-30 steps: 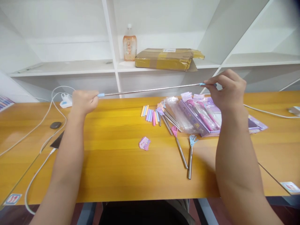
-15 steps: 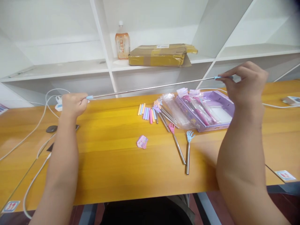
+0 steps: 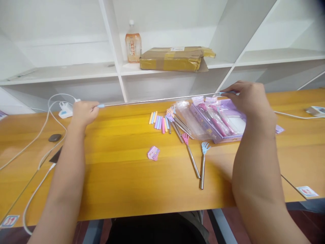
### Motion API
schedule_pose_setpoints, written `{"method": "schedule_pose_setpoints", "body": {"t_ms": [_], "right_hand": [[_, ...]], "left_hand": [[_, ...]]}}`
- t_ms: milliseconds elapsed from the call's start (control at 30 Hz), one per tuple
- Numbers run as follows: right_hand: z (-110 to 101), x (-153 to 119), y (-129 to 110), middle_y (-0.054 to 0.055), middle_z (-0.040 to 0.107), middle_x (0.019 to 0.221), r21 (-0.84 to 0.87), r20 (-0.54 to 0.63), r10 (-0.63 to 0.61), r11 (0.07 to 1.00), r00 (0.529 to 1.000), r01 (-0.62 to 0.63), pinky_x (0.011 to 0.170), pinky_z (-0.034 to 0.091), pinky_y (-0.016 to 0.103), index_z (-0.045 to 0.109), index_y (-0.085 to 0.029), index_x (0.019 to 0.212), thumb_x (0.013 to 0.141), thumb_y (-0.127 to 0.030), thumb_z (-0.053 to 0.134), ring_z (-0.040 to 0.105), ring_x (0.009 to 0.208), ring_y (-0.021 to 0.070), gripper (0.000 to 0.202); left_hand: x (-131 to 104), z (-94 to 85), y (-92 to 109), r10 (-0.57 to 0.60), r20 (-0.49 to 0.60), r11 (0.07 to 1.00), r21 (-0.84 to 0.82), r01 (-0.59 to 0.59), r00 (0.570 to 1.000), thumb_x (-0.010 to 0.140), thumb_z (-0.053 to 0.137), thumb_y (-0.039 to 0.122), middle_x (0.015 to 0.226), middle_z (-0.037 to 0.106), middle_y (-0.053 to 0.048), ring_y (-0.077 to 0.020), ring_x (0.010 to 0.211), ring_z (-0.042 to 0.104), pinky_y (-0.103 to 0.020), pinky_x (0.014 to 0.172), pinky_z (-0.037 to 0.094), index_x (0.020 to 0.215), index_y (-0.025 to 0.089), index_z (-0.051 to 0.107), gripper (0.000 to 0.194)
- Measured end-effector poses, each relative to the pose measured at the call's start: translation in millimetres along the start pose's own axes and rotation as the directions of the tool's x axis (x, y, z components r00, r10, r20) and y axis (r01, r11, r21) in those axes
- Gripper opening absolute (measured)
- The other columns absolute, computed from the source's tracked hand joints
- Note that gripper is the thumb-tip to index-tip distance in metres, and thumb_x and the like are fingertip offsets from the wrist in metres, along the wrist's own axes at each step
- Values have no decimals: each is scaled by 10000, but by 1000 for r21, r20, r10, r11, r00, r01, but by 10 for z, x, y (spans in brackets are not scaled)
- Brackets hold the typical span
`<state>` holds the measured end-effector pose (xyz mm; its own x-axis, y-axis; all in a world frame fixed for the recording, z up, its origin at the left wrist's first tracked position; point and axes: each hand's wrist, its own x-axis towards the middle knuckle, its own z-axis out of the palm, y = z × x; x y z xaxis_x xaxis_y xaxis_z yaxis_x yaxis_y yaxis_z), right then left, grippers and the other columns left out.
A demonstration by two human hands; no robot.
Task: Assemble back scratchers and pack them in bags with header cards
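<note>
A telescopic back scratcher (image 3: 162,99) is drawn out long and nearly level above the back of the table. My left hand (image 3: 85,112) is closed round its light blue grip. At the other end, my right hand (image 3: 250,97) pinches the light blue head, which the fingers partly cover. Below lie a pink-headed back scratcher (image 3: 193,161) and a blue-headed back scratcher (image 3: 202,169), both collapsed. Beside them are a pile of more back scratchers (image 3: 179,126), several pastel grip sleeves (image 3: 163,125) and small pink cards (image 3: 153,153).
A purple box (image 3: 227,138) with bagged pink back scratchers (image 3: 218,122) stands under my right forearm. White cables (image 3: 44,128) and a dark mouse-like object (image 3: 55,137) lie on the left. Shelves behind hold a bottle (image 3: 133,47) and a taped carton (image 3: 172,61).
My right hand has moved left and down, bringing its end of the back scratcher lower. The rod looks shorter and more level. My left hand has shifted slightly right.
</note>
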<state>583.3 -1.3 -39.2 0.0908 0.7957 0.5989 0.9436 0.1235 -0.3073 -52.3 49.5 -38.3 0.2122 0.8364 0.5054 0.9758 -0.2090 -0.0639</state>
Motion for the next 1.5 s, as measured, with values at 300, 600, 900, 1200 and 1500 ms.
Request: {"method": "schedule_pose_setpoints", "body": {"t_ms": [300,600,900,1200,1500], "right_hand": [[3,-18,-266,129,806,1137,-156,-20,-95,984,995,90,800,398,367,791,-230,955,957,-174,714,662,925,253,96],[-60,-52,-274,112,820,1123,-196,-115,-84,979,990,60,768,398,357,815,-240,990,975,-226,708,680,903,254,109],[-52,-25,-111,102,810,1014,-109,-179,-200,977,963,183,770,445,332,822,-224,980,969,-332,696,656,816,219,166],[425,-124,-1119,95,749,970,82,-79,-516,849,853,521,800,485,373,777,-246,966,1055,-295,579,681,919,261,223],[724,-402,-1711,81,692,938,47,-94,-636,766,766,642,762,387,368,740,-224,1025,1095,-219,528,586,850,242,224]], "left_hand": [[53,-6,-98,-70,81,997,45,67,994,957,508,288,729,622,-70,-271,829,572,-380,687,210,732,229,630,263],[12,-78,-25,-113,53,993,41,111,992,882,514,312,731,644,-104,-318,831,606,-396,725,264,760,249,685,219],[13,-288,202,-133,87,986,110,123,987,925,450,319,826,745,-108,-327,883,671,-398,723,309,850,242,773,340],[-157,-218,1315,-23,194,999,52,13,981,939,438,267,847,777,-126,-338,849,717,-396,673,352,866,223,787,360],[-276,-326,1613,-66,235,998,36,59,970,899,491,259,732,684,-107,-297,739,666,-379,622,301,750,220,702,262]]}}
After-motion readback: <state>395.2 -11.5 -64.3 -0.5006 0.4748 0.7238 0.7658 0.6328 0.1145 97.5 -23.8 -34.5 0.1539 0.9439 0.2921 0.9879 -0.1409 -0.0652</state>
